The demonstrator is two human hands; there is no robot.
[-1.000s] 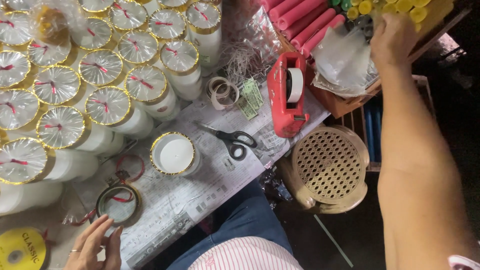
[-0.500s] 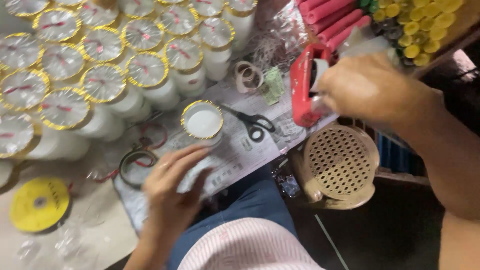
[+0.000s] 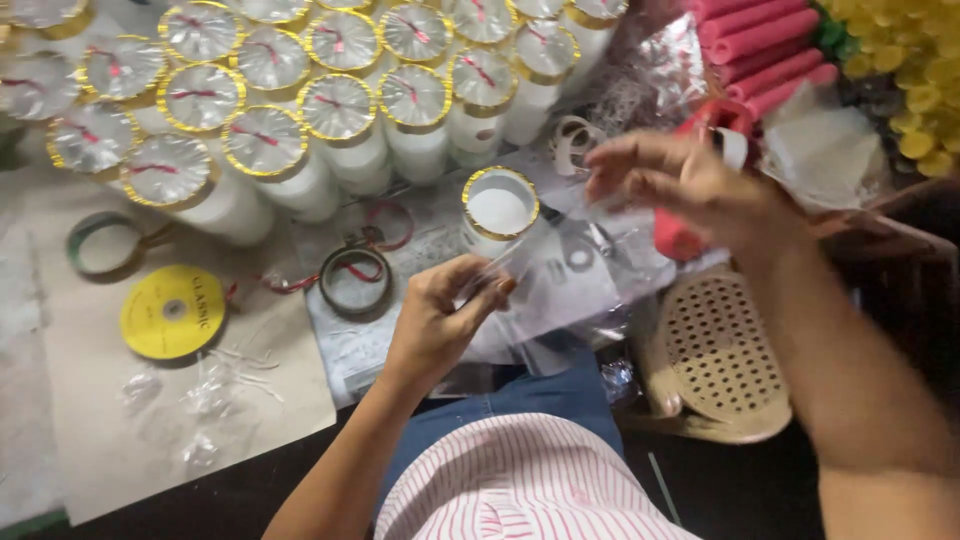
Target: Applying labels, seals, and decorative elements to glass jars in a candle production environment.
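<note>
Both my hands hold a clear plastic sheet [image 3: 575, 265] stretched over the work surface. My left hand [image 3: 440, 315] pinches its near left corner between thumb and fingers. My right hand [image 3: 690, 185] grips its far right edge, raised above the red tape dispenser [image 3: 672, 235]. Under the sheet stands an open white jar with a gold rim [image 3: 498, 205], with scissors dimly visible through the plastic. A loose gold-rimmed lid with a red ribbon [image 3: 355, 280] lies just left of my left hand.
Several lidded white jars with gold rims and red ribbons [image 3: 270, 140] crowd the back. A yellow ribbon spool [image 3: 172, 312] and a tape roll [image 3: 105, 240] lie at left. Pink foam tubes [image 3: 760, 40], yellow pieces [image 3: 910, 70] and a perforated round stool [image 3: 720, 350] are at right.
My right hand came back from the box at far right, carrying a clear plastic sheet. My left hand left the loose lid and took the sheet's other corner.
</note>
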